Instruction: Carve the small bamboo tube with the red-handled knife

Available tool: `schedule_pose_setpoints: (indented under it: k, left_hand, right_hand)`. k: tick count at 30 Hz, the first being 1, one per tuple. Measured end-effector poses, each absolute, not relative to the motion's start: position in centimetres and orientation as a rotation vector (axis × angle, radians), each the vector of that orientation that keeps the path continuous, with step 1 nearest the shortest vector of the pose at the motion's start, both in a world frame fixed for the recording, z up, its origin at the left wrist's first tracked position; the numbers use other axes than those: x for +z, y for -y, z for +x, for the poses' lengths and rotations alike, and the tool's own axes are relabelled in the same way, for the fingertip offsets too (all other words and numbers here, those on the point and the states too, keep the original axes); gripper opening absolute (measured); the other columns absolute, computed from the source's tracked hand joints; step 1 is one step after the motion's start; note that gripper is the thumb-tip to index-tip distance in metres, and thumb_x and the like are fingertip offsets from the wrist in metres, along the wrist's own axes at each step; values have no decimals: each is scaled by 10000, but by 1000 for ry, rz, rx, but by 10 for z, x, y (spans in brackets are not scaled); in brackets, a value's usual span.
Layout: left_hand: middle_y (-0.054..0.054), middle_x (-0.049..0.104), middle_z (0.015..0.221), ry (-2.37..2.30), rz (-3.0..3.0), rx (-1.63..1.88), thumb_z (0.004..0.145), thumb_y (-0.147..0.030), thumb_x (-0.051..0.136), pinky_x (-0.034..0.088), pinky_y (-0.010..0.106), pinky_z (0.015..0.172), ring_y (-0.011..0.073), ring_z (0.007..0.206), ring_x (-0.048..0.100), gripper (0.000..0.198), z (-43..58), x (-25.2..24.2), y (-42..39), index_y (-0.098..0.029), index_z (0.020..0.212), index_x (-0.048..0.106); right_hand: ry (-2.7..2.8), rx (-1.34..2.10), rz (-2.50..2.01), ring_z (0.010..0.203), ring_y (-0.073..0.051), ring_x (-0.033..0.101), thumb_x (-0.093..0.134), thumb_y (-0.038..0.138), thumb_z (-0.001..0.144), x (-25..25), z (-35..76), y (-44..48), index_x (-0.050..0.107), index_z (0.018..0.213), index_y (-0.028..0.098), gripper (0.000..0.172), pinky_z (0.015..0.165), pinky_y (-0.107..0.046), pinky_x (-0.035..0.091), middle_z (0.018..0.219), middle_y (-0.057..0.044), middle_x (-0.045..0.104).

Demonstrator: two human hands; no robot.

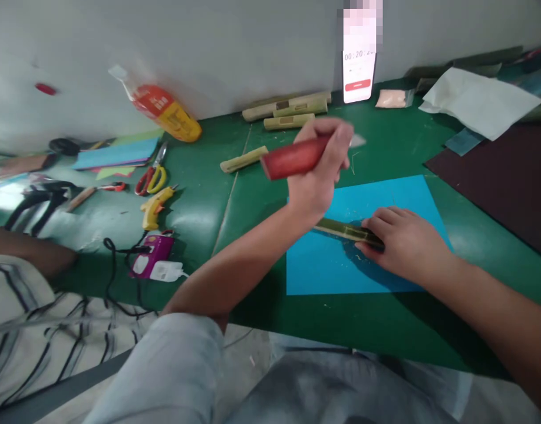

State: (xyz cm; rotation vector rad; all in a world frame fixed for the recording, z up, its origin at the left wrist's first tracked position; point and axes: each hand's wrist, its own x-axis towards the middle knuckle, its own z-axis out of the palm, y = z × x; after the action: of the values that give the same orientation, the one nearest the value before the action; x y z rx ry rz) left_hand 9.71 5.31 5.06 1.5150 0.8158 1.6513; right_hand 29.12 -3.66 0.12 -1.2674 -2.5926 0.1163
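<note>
The green worktop (195, 194) is stretching, smooth and glossy, beneath the left hand (318, 181) and the right hand (405, 241); a flat, matte blue sheet (314, 274) is lying under the right hand, probably sparing the surface and catching the pale crumbs (345, 264) that are scattering over it; a slender bamboo piece (341, 228), green-rinded and marked with pale lines, is lying across that sheet, and the right hand is grasping one end between fingers and thumb, presumably keeping the rounded stalk from rolling; the other end is reaching towards the space below the left hand; shorter bamboo tubes (289, 122), some showing notched openings, are resting beyond the left hand, near the wall, seemingly out of its way; the left hand is clenching a red knife (290, 158) by its thick handle, holding it raised; its pointed, blurred blade (358, 141) is projecting rightward past the fingers.
</note>
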Motion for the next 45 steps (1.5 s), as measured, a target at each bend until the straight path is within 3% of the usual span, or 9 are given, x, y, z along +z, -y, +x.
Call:
schedule_pose_setpoints:
  k: [3, 5, 10, 15, 24, 30, 38, 45]
  left_hand:
    - [-43, 741, 781, -909, 1656, 1472, 1095, -675, 751, 571, 281, 624, 109, 653, 672, 408, 62, 31, -8, -273, 1136, 803]
    - [-20, 808, 860, -952, 1691, 1382, 1118, -557, 758, 616, 282, 699, 119, 725, 733, 316, 48, 18, 11, -268, 1217, 839]
    - [8, 836, 991, -1064, 1879, 1205, 1082, -525, 764, 645, 296, 787, 145, 844, 760, 277, 39, 4, 20, -249, 1069, 796]
    - [15, 831, 895, -929, 2029, 1140, 1083, -399, 678, 641, 342, 732, 172, 752, 751, 219, 35, 1, 8, -254, 974, 802]
    - [-17, 761, 709, -651, 2161, 1220, 979, -269, 670, 517, 260, 548, 119, 573, 653, 176, 40, -2, -2, -242, 813, 722]
    - [-1, 747, 682, -723, 2206, 1116, 939, -245, 620, 517, 307, 565, 145, 556, 635, 178, 41, 6, 0, -265, 773, 682]
    - [-42, 651, 591, -706, 2327, 1049, 930, -252, 600, 418, 329, 564, 134, 524, 552, 215, 49, 12, -1, -257, 718, 566]
    - [-36, 672, 587, -815, 2190, 1049, 943, -257, 626, 458, 299, 570, 115, 505, 572, 258, 51, 7, 0, -243, 686, 612]
  right_hand:
    - [2587, 98, -1330, 894, -287, 706, 741, 372, 1054, 4, 284, 44, 820, 1028, 180, 210, 736, -387, 379, 973, -125, 790]
    - [2603, 114, -1361, 856, -277, 692, 736, 373, 1048, 6, 279, 46, 819, 1012, 178, 215, 711, -387, 336, 947, -124, 782]
    - [2602, 127, -1410, 797, -264, 653, 739, 387, 1045, 7, 270, 49, 817, 991, 164, 242, 693, -403, 266, 911, -127, 764]
    - [2564, 112, -1327, 761, -244, 624, 697, 362, 1062, 2, 273, 51, 790, 953, 183, 229, 689, -398, 257, 875, -104, 738]
    - [2559, 126, -1274, 783, -268, 652, 659, 337, 1064, 3, 277, 51, 765, 956, 203, 202, 682, -402, 286, 870, -107, 727]
    - [2541, 180, -1300, 804, -275, 671, 647, 367, 1079, 5, 278, 51, 760, 947, 216, 230, 685, -407, 303, 893, -113, 744]
    - [2509, 223, -1259, 812, -253, 649, 629, 373, 1112, -2, 275, 50, 752, 944, 211, 264, 691, -399, 307, 915, -105, 747]
    - [2490, 264, -1182, 826, -243, 626, 567, 371, 1151, -3, 277, 47, 753, 946, 203, 324, 707, -395, 331, 910, -104, 732]
